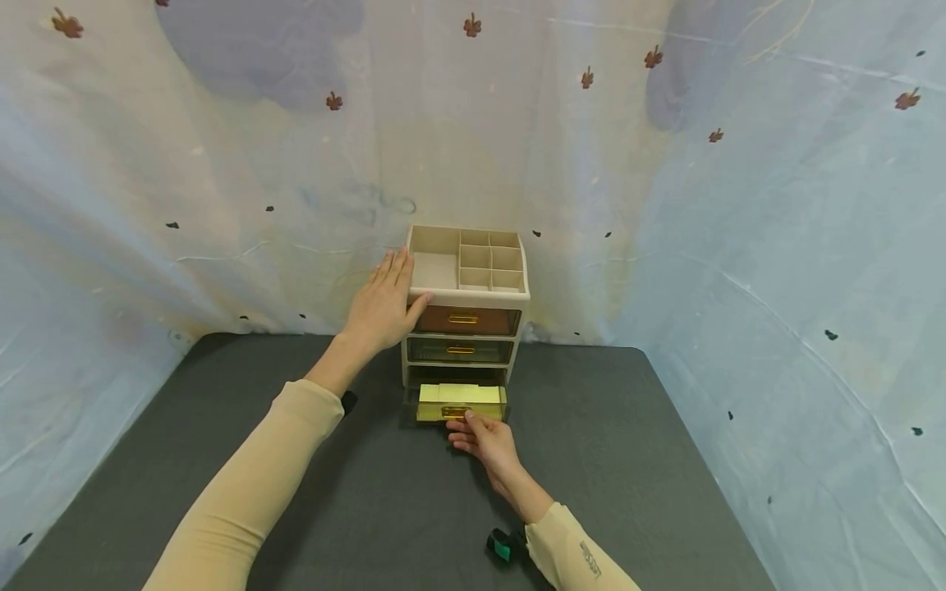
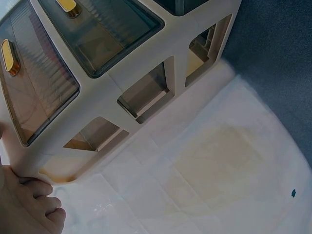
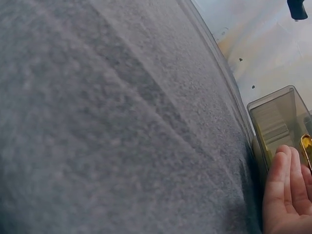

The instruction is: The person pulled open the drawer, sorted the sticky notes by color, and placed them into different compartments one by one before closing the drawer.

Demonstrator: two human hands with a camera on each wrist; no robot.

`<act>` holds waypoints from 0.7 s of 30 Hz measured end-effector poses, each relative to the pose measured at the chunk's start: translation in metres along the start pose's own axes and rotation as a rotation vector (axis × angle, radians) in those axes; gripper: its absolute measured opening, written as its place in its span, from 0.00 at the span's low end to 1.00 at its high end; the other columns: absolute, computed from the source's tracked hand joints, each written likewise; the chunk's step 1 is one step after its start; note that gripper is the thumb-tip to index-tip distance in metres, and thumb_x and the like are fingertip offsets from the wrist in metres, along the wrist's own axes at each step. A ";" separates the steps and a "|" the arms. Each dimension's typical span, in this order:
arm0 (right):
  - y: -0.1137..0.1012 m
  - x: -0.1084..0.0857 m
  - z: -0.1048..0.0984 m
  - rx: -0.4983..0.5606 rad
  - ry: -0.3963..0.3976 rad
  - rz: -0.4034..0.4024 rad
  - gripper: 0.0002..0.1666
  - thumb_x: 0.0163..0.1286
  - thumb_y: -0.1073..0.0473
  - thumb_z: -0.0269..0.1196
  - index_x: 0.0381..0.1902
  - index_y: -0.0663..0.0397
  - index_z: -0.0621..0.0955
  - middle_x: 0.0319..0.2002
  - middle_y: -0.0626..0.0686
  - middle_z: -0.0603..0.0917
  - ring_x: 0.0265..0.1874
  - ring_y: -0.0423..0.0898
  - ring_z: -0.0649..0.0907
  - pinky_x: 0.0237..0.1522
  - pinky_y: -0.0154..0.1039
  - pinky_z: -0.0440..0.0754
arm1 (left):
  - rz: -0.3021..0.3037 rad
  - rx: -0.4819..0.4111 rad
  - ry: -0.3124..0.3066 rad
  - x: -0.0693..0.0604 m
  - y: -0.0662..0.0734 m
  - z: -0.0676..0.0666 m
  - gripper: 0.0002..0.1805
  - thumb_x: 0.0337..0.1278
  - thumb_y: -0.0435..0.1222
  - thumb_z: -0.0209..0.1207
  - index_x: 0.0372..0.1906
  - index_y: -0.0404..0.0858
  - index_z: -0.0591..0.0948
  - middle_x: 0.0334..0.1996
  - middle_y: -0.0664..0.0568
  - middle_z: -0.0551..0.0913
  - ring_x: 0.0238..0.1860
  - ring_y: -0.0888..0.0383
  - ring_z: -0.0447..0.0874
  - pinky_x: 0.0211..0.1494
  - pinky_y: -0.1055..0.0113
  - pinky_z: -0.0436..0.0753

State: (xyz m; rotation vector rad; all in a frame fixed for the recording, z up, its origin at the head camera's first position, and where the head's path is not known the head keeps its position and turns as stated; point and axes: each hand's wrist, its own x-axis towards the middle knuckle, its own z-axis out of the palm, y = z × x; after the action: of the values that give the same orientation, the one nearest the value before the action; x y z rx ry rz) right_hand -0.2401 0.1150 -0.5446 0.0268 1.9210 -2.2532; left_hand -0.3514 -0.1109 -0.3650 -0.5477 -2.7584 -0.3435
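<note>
A small beige drawer cabinet stands at the back of the table, with a divided tray on top. My left hand rests against its upper left edge, fingers stretched back along the rim and thumb at the front; part of that hand shows at the cabinet's corner in the left wrist view. The bottom drawer is pulled out and holds pale yellow paper. Its gold handle is pinched between the thumb and fingers of my right hand. In the right wrist view, the handle is partly cut off.
Two upper drawers, one brown and one greenish, are closed, each with a gold handle. Dark grey cloth covers the table. A patterned curtain hangs close behind the cabinet and along both sides.
</note>
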 end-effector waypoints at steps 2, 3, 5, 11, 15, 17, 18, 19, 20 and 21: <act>0.000 0.002 0.000 0.002 0.002 -0.004 0.26 0.84 0.51 0.56 0.60 0.72 0.81 0.51 0.64 0.89 0.43 0.49 0.91 0.48 0.43 0.89 | -0.002 0.000 0.000 0.000 0.000 0.000 0.46 0.81 0.61 0.40 0.84 0.32 0.44 0.85 0.40 0.39 0.84 0.44 0.32 0.84 0.47 0.46; 0.000 0.003 0.000 0.003 0.002 -0.006 0.26 0.84 0.51 0.56 0.60 0.72 0.81 0.51 0.64 0.89 0.43 0.48 0.91 0.48 0.42 0.89 | -0.003 0.003 0.003 0.000 0.001 0.000 0.46 0.81 0.60 0.40 0.84 0.33 0.45 0.85 0.40 0.40 0.84 0.44 0.33 0.84 0.47 0.47; 0.000 0.004 0.000 0.001 0.003 -0.008 0.26 0.84 0.52 0.56 0.59 0.72 0.81 0.51 0.64 0.89 0.42 0.48 0.91 0.48 0.42 0.89 | -0.004 0.007 0.000 0.001 0.001 0.000 0.46 0.81 0.61 0.39 0.84 0.33 0.44 0.85 0.40 0.40 0.84 0.44 0.33 0.84 0.47 0.47; 0.001 0.009 0.000 -0.003 0.010 -0.007 0.25 0.85 0.53 0.55 0.60 0.72 0.81 0.51 0.64 0.89 0.42 0.48 0.91 0.48 0.43 0.89 | 0.003 0.006 0.008 0.000 0.000 0.002 0.46 0.81 0.61 0.39 0.84 0.33 0.44 0.85 0.42 0.38 0.84 0.44 0.33 0.84 0.47 0.47; 0.000 0.011 0.001 -0.002 0.019 -0.008 0.25 0.85 0.53 0.55 0.60 0.72 0.81 0.51 0.64 0.89 0.41 0.47 0.91 0.48 0.42 0.89 | 0.004 0.005 0.018 0.000 0.000 0.002 0.46 0.81 0.61 0.39 0.84 0.33 0.45 0.85 0.41 0.39 0.84 0.44 0.34 0.84 0.47 0.47; 0.000 0.013 0.001 0.000 0.023 -0.005 0.24 0.85 0.53 0.55 0.61 0.72 0.81 0.51 0.64 0.89 0.41 0.46 0.91 0.48 0.42 0.89 | 0.002 0.005 0.019 0.000 0.000 0.002 0.46 0.81 0.60 0.40 0.84 0.33 0.45 0.85 0.41 0.40 0.84 0.44 0.34 0.84 0.47 0.47; 0.000 0.014 0.001 0.000 0.024 -0.004 0.24 0.85 0.54 0.55 0.60 0.72 0.81 0.51 0.64 0.89 0.41 0.46 0.91 0.48 0.42 0.89 | 0.002 0.005 0.019 0.001 0.000 0.002 0.46 0.81 0.60 0.40 0.84 0.33 0.45 0.85 0.41 0.40 0.84 0.44 0.34 0.84 0.47 0.47; 0.000 0.016 0.001 -0.002 0.025 -0.003 0.24 0.85 0.54 0.55 0.60 0.72 0.81 0.51 0.64 0.89 0.41 0.46 0.91 0.48 0.42 0.89 | 0.001 0.006 0.019 0.001 0.000 0.002 0.46 0.81 0.60 0.40 0.84 0.33 0.45 0.85 0.41 0.40 0.84 0.44 0.34 0.84 0.47 0.47; 0.000 0.017 0.001 -0.002 0.026 -0.002 0.24 0.85 0.54 0.54 0.60 0.72 0.81 0.51 0.64 0.89 0.41 0.46 0.91 0.48 0.42 0.89 | 0.000 0.007 0.017 0.001 0.000 0.002 0.46 0.81 0.60 0.40 0.84 0.33 0.45 0.85 0.41 0.39 0.84 0.44 0.34 0.84 0.47 0.47; -0.001 0.018 0.001 -0.002 0.026 -0.001 0.24 0.85 0.54 0.54 0.60 0.72 0.81 0.51 0.64 0.89 0.41 0.46 0.91 0.48 0.42 0.89 | 0.000 0.009 0.015 0.001 0.000 0.002 0.46 0.81 0.60 0.40 0.84 0.33 0.45 0.85 0.42 0.39 0.84 0.44 0.34 0.84 0.47 0.47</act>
State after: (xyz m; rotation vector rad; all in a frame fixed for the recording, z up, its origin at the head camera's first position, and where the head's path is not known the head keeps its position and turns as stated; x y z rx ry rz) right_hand -0.2575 0.1120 -0.5461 0.0551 1.9361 -2.2631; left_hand -0.3529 -0.1101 -0.3669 -0.5404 -2.7438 -0.3339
